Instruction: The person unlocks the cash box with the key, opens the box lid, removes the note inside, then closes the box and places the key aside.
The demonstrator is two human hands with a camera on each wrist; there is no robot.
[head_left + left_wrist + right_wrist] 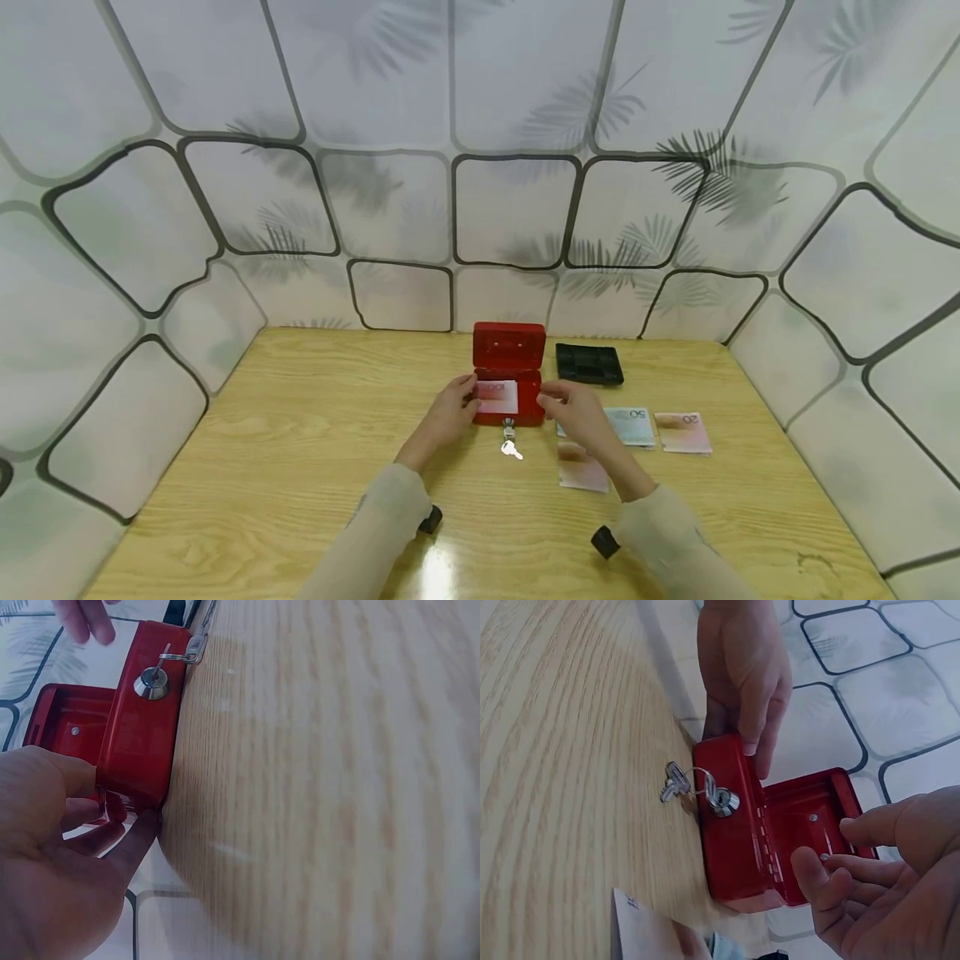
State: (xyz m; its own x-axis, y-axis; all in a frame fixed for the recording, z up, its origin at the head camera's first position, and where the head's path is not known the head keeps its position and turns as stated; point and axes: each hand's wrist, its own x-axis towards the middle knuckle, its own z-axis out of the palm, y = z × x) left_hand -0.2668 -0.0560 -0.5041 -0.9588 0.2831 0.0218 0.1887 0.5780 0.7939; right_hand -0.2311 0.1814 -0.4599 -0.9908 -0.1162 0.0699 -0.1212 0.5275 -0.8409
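A red cash box stands on the wooden table with its lid raised. Inside it, toward the left, lies a pink 100 banknote; whether others lie beneath I cannot tell. My left hand grips the box's left end, thumb at the rim and fingers against the outer side, as the left wrist view shows. Just off the right end hovers my right hand, its fingers loosely bent and holding nothing in the right wrist view. Keys hang by a ring from the front lock.
Behind and to the right of the box sits a black tray. Blue-green 50 notes, a pile of 20 notes and other pinkish notes lie on the right. A patterned fabric wall encloses the table.
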